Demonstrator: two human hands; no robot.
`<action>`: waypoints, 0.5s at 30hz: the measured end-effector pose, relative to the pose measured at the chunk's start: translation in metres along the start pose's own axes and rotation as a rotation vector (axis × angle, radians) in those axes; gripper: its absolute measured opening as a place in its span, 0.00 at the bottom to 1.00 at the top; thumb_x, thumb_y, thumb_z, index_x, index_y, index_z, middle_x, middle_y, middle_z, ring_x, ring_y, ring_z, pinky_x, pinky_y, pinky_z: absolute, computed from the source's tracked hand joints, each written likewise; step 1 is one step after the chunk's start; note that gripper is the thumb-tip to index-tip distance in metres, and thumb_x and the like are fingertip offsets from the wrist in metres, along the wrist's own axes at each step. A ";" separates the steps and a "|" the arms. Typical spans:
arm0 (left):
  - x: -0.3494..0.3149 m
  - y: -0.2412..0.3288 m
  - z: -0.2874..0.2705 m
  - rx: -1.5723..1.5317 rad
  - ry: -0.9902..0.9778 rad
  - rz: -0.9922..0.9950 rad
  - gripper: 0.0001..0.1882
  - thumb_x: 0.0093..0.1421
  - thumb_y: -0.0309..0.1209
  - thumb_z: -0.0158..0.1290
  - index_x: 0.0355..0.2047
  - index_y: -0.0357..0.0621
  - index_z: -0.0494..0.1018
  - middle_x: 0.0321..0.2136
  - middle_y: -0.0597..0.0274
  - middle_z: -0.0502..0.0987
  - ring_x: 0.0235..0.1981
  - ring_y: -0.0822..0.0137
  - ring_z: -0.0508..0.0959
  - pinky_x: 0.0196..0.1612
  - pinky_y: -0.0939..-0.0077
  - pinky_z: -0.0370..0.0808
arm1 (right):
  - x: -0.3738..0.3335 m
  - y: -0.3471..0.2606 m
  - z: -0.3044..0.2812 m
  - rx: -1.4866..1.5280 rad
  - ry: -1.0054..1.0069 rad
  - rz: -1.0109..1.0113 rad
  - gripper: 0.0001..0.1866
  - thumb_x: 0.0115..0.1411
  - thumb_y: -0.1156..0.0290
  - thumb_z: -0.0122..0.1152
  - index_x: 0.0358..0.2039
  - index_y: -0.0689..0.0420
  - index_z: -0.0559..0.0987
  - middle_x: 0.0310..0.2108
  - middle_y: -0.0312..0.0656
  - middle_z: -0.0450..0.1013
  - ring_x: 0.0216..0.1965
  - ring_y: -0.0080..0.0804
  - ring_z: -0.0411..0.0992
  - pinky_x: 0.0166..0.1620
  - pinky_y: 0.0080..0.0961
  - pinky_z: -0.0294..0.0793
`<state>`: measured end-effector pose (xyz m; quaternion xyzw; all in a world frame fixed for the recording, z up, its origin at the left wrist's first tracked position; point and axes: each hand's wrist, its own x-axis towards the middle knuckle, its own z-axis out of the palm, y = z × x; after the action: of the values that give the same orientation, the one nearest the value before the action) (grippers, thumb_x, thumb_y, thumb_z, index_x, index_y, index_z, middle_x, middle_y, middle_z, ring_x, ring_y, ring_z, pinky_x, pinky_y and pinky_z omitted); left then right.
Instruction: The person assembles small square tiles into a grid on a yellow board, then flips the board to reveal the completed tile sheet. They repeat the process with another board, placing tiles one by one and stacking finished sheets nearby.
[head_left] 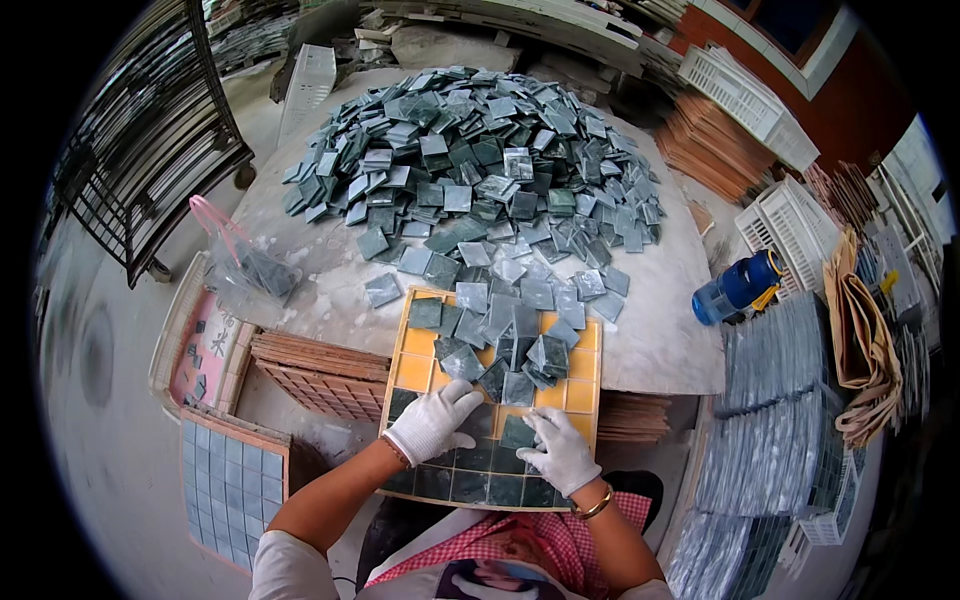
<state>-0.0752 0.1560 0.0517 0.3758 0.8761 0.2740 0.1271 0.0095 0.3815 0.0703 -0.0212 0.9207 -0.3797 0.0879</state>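
Observation:
A tray (413,372) with yellow square cells lies before me, its lower rows filled with dark green stone tiles (470,487). Loose tiles (520,330) are heaped over its upper part. My left hand (432,426), in a white knitted glove, rests over the tray's left side, fingers stretched toward the loose tiles and thumb apart. Over the right side is my right hand (562,455), gloved too, with finger and thumb at the edges of one green tile (517,432). The undersides of both hands are hidden.
A big pile of tiles (470,150) covers the pale table (660,340). Brown trays (320,375) are stacked at left, near a plastic bag (250,268) and a crate (170,340). Rightward stand a blue bottle (738,287), stacked tile sheets (765,420) and white crates (790,225).

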 end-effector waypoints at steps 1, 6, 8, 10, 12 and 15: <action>-0.003 0.002 0.002 -0.013 0.047 0.000 0.32 0.45 0.36 0.63 0.49 0.39 0.65 0.45 0.50 0.67 0.44 0.47 0.72 0.46 0.62 0.72 | -0.001 0.005 0.002 -0.030 0.026 -0.060 0.23 0.47 0.70 0.67 0.45 0.59 0.74 0.47 0.44 0.67 0.36 0.36 0.72 0.42 0.27 0.72; -0.006 0.003 0.013 -0.031 0.108 -0.022 0.25 0.47 0.33 0.61 0.45 0.38 0.69 0.45 0.50 0.67 0.43 0.49 0.72 0.45 0.62 0.72 | 0.006 0.020 0.014 -0.091 0.103 -0.200 0.15 0.50 0.71 0.63 0.39 0.58 0.76 0.45 0.45 0.68 0.40 0.41 0.72 0.43 0.32 0.72; -0.005 0.006 0.019 -0.011 0.088 -0.022 0.24 0.47 0.32 0.60 0.45 0.37 0.69 0.44 0.50 0.67 0.42 0.49 0.73 0.44 0.62 0.72 | 0.010 0.023 0.022 -0.148 0.151 -0.250 0.12 0.50 0.72 0.63 0.37 0.58 0.77 0.43 0.44 0.69 0.40 0.41 0.71 0.43 0.32 0.71; -0.001 0.006 0.021 -0.005 0.097 0.011 0.22 0.48 0.31 0.59 0.43 0.37 0.69 0.43 0.50 0.67 0.40 0.49 0.74 0.42 0.62 0.73 | 0.017 0.024 0.032 -0.225 0.218 -0.305 0.11 0.50 0.72 0.63 0.35 0.58 0.77 0.40 0.43 0.69 0.40 0.40 0.71 0.43 0.32 0.71; 0.000 0.009 0.021 -0.008 0.100 -0.006 0.21 0.48 0.30 0.59 0.43 0.38 0.69 0.43 0.51 0.67 0.39 0.49 0.74 0.41 0.61 0.73 | 0.023 0.023 0.034 -0.230 0.259 -0.332 0.09 0.51 0.73 0.61 0.35 0.58 0.77 0.39 0.44 0.70 0.39 0.42 0.71 0.42 0.33 0.71; 0.000 0.022 0.013 0.014 0.057 -0.076 0.20 0.48 0.29 0.58 0.42 0.41 0.70 0.43 0.52 0.68 0.40 0.50 0.73 0.41 0.62 0.73 | 0.028 0.024 0.028 -0.109 0.234 -0.281 0.14 0.50 0.72 0.62 0.39 0.55 0.76 0.39 0.43 0.70 0.39 0.43 0.71 0.41 0.35 0.71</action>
<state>-0.0566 0.1733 0.0540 0.3350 0.8950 0.2734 0.1098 -0.0119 0.3764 0.0296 -0.1099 0.9318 -0.3378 -0.0748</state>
